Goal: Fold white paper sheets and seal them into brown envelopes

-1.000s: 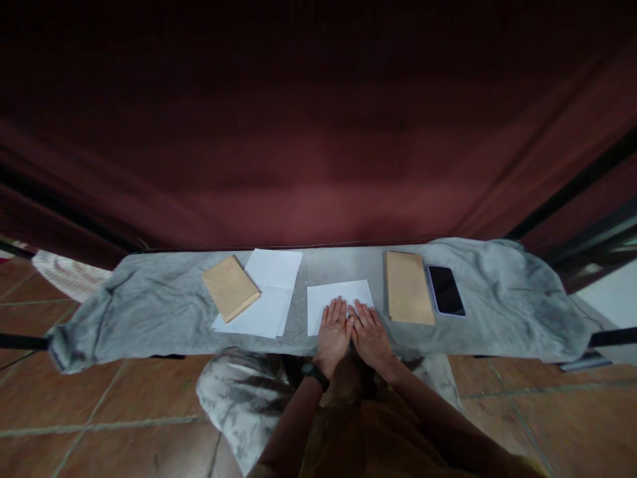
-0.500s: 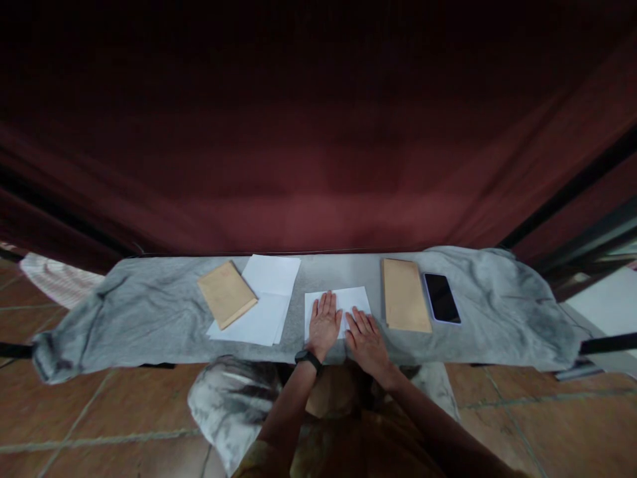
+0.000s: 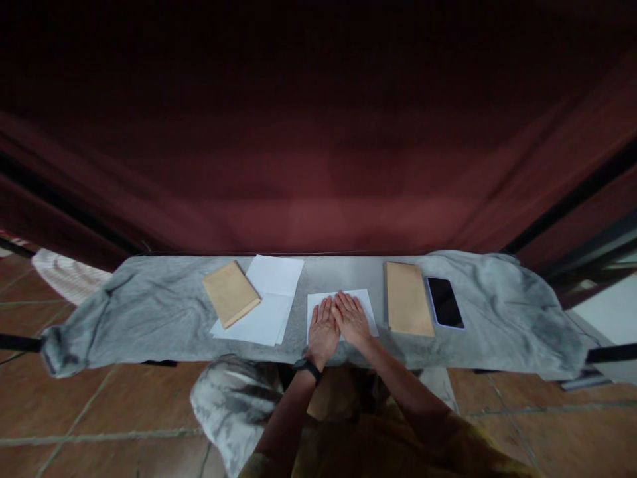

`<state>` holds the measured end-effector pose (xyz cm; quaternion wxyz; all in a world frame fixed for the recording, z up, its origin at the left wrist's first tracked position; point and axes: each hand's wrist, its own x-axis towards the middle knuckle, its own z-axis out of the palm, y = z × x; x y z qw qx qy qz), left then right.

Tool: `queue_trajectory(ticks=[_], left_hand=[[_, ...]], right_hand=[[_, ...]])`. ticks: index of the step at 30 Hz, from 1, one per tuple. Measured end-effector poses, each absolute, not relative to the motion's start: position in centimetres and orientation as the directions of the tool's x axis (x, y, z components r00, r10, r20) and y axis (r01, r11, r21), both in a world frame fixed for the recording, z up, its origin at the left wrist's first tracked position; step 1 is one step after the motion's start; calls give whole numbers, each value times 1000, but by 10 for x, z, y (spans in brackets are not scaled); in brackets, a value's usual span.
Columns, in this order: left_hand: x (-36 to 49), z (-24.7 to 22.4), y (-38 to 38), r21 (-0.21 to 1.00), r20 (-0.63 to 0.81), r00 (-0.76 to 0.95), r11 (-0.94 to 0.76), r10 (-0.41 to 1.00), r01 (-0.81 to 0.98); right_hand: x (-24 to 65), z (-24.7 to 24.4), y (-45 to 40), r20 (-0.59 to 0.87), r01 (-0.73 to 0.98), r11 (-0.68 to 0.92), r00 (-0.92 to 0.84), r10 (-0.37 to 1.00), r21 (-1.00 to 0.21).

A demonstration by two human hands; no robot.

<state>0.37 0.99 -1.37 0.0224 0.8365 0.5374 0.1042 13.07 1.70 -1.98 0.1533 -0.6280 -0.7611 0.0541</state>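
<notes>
A folded white sheet [image 3: 369, 307] lies on the grey cloth in front of me. My left hand [image 3: 323, 330], with a dark band at the wrist, rests flat on it, fingers stretched away from me. Beside it and touching it, my right hand [image 3: 352, 320] also lies flat on the sheet, its fingers angled up and to the left. Neither hand grips anything. Left of them, more white sheets [image 3: 273, 302] lie partly under a brown envelope [image 3: 229, 294]. To the right is a stack of brown envelopes [image 3: 408, 299].
A dark-screened phone [image 3: 444, 303] lies right of the envelope stack. The grey cloth [image 3: 159, 312] covers a narrow table, wrinkled toward both ends. A dark red surface [image 3: 308, 219] rises behind it. Tiled floor shows below.
My right hand has moved up and to the left across the sheet and now touches my left hand. The left hand stays flat on the sheet. The view has shifted slightly.
</notes>
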Motion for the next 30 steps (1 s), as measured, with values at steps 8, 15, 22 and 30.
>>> queue_trajectory(ticks=[8,15,22,30], left_hand=[[-8,-19,16,220,236,227,-279,945,935],[-17,-23,14,217,296,147,-216,944,952],[-26,-24,6,210,315,141,-214,938,954],[-14,-15,-13,279,345,79,-183,935,943]], right_hand=[[146,-37,9,268,968,108,-45,962,-226],[151,-40,-3,329,974,37,40,943,-224],[162,-42,-29,395,982,45,32,918,-183],[170,-45,-57,405,982,46,33,914,-183]])
